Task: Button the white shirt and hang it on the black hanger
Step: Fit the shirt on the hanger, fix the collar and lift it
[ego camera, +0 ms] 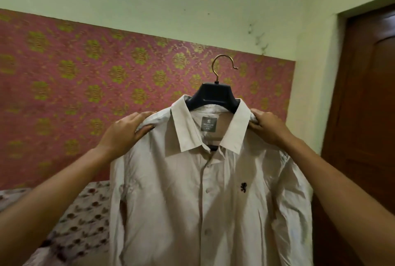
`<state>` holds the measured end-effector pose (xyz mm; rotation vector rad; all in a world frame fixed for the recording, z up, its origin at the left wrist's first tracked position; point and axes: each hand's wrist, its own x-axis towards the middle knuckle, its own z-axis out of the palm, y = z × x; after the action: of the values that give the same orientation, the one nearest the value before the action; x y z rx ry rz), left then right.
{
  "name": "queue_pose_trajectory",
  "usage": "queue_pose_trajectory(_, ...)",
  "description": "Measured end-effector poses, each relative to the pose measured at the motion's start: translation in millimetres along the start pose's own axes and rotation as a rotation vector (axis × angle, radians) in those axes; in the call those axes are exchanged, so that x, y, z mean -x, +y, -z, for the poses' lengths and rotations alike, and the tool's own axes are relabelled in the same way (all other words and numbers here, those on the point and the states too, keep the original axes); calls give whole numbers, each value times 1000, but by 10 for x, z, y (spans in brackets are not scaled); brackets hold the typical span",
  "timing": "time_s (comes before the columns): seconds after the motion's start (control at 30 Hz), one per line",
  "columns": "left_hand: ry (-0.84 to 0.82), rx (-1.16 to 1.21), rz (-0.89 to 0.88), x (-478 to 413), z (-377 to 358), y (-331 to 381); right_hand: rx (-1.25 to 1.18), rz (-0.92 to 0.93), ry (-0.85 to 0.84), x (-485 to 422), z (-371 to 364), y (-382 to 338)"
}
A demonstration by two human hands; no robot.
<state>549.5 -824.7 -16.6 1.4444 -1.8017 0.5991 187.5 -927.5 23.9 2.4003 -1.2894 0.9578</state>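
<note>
The white shirt hangs in the air in front of me, draped over the black hanger, whose neck shows above the collar with a brass hook pointing up. The placket looks buttoned from below the collar downward; the collar itself lies open around a grey label. A small dark logo sits on the chest at the right. My left hand grips the shirt's left shoulder. My right hand pinches the right shoulder beside the collar. The hanger's arms are hidden inside the shirt.
A pink wall panel with gold floral motifs is behind the shirt. A bed with a patterned sheet lies low on the left. A brown wooden door stands at the right.
</note>
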Motion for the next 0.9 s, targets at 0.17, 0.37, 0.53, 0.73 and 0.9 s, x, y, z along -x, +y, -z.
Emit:
queue_pose_trajectory(0.17,-3,57,-79,-575,-764,158,24,-110,-9,-55,-181,736)
queue_pose_trajectory(0.37,29,94,-133,-1213,-1693,140,89,-183,4,-401,-446,1418)
queue_pose_trajectory(0.53,86,103,-178,-1920,-2457,-42,104,-212,35,-999,-739,1982)
queue_pose_trajectory(0.73,189,121,-211,-2981,-3094,-259,121,-247,182,-1681,-1011,2661)
queue_pose_trajectory(0.9,205,123,-206,-3614,-3511,-342,180,-303,212,-1967,-1341,3322)
